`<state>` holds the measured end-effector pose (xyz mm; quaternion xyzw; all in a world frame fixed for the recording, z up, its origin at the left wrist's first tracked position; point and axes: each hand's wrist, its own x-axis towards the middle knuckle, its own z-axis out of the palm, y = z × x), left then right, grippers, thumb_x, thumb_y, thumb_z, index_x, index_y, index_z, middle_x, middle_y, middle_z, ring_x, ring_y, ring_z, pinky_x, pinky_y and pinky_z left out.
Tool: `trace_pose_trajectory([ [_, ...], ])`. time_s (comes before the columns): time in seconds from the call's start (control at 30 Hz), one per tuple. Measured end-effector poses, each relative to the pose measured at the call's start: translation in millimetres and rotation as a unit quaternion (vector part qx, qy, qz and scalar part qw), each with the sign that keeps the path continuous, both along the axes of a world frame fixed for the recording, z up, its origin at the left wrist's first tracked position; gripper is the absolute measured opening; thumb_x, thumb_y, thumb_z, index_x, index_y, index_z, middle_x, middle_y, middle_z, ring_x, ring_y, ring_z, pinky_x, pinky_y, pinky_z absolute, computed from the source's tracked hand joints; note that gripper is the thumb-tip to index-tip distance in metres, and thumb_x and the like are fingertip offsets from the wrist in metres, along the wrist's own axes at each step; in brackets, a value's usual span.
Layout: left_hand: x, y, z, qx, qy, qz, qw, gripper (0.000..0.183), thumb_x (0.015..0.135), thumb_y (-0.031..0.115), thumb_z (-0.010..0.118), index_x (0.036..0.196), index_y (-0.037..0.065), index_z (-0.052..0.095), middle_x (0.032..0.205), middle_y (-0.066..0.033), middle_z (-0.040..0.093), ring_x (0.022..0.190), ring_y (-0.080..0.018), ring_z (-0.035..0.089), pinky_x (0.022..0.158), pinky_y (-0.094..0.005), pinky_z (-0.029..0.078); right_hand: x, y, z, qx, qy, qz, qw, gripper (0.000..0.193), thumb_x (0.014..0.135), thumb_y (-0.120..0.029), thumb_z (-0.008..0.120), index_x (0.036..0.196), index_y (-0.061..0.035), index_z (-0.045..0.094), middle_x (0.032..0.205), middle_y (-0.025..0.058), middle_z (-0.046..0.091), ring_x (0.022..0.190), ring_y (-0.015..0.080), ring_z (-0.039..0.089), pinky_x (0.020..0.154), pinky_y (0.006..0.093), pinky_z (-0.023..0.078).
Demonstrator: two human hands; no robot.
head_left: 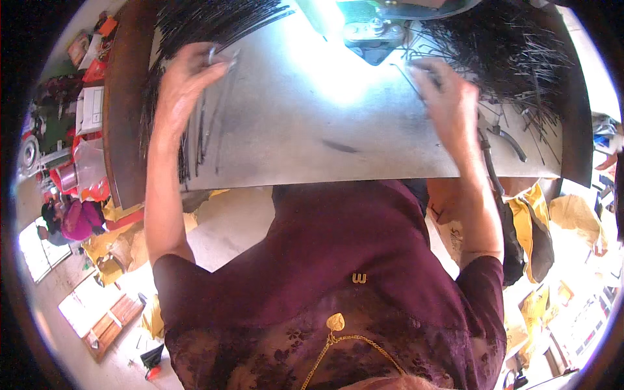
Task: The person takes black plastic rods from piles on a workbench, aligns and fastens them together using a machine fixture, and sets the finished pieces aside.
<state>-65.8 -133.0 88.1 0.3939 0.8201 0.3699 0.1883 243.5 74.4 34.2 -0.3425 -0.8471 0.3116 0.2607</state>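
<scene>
My left hand (185, 81) is over the left side of the metal worktable (279, 143), its thumb and fingers closed. From its fingertips a thin dark rod (223, 123), smeared by motion, runs down toward the near edge. On the right, my right hand (448, 97) pinches a thin wire-like rod (407, 79) that slants up and left toward the machine head (374, 32). Both hands are slightly blurred. Beyond my left hand lies a dense bundle of long black rods (214, 23); a few more rods lie beneath its wrist.
A tangled heap of black bent rods (500, 58) covers the table's far right. Near my right wrist rest dark-handled pliers (508, 142). A bright lamp glow washes the table before the machine. Yellow sacks (530, 214) stand below the table at right, red and white items at left.
</scene>
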Motion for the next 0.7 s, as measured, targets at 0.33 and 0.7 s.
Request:
trace_pose_trajectory([
  [0.33, 29, 76, -65, 0.168, 0.359, -0.156, 0.905, 0.019, 0.088, 0.012, 0.056, 0.104, 0.007, 0.066, 0.102, -0.0127, 0.065, 0.095, -0.0303, 0.062, 0.081, -0.0373, 0.05, -4, -9, -3, 0.19, -0.244, 0.0, 0.951, 0.016, 0.085, -0.024, 0.061, 0.087, -0.0079, 0.059, 0.085, 0.0104, 0.063, 0.074, 0.0333, 0.063, 0.063, 0.0436, 0.049],
  [0.7, 62, 36, -76, 0.131, 0.354, -0.261, 0.888, 0.022, 0.085, 0.003, 0.056, 0.106, 0.006, 0.064, 0.113, -0.0106, 0.065, 0.102, -0.0282, 0.063, 0.084, -0.037, 0.052, 9, -1, -12, 0.12, -0.117, 0.007, 0.986, 0.015, 0.078, -0.022, 0.066, 0.084, -0.0088, 0.062, 0.078, 0.0103, 0.064, 0.068, 0.0285, 0.064, 0.06, 0.04, 0.051],
])
